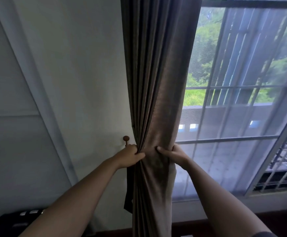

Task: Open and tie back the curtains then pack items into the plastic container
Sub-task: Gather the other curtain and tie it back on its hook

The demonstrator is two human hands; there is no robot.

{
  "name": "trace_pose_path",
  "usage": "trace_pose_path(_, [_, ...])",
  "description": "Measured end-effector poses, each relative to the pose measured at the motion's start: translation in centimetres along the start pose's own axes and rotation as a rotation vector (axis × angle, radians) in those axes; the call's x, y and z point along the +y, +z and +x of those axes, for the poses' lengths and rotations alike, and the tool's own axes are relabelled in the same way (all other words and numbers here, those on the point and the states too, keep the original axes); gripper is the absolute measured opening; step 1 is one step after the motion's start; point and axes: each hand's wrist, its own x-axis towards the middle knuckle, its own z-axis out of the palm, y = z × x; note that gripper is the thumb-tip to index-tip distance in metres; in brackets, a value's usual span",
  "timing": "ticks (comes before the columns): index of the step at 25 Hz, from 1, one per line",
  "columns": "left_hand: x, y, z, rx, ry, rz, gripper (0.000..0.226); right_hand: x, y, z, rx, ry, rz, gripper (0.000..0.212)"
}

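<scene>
Both hands, left hand (129, 155) and right hand (171, 153), are clamping the gathered brown pleated curtain (156, 100); tying to the round wooden knob (126, 138) just above the left hand, and packing, are remaining.

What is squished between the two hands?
The gathered brown curtain lies between the left hand and the right hand, both gripping it, in the head view.

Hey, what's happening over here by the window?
A person is gathering the brown curtain into a bunch beside the window. The left hand grips its wall-side edge, close to a wooden knob on the wall; the right hand pinches the window-side edge. No tie-back around it is visible yet.
</scene>
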Motion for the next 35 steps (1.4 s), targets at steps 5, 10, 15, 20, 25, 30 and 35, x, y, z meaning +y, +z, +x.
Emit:
trace_pose_path(5, [-0.3, -0.1, 1.0, 0.106, 0.014, -0.031, 0.036, 1.0, 0.9, -2.2, -0.107, -0.069, 0.149, 0.033])
trace_pose_path(10, [0.3, 0.3, 1.1, 0.045, -0.016, -0.085, 0.055, 1.4, 0.8, -2.7, -0.046, 0.041, 0.315, 0.043])
trace_pose_path(15, [0.8, 0.7, 0.9, 0.027, -0.040, -0.103, 0.051, 0.9, 0.1, -3.4, -0.004, 0.066, 0.428, 0.029])
trace_pose_path(20, [1.9, 1.6, 1.3, 0.221, -0.088, -0.082, 0.023, 2.4, 3.1, -3.9, 0.175, -0.112, 0.337, 0.030])
trace_pose_path(25, [2.9, 2.1, 1.6, 0.259, -0.082, -0.011, 0.030, 1.7, 4.9, -5.1, 0.189, -0.098, 0.248, 0.030])
trace_pose_path(30, [3.7, 2.2, 1.5, 0.229, -0.076, 0.019, 0.036, 1.3, 2.9, -3.7, 0.059, 0.108, 0.373, 0.030])
trace_pose_path(35, [5.0, 2.9, 1.1, 0.195, -0.070, 0.028, 0.039, 0.9, 3.0, -4.0, 0.193, 0.035, 0.349, 0.030])
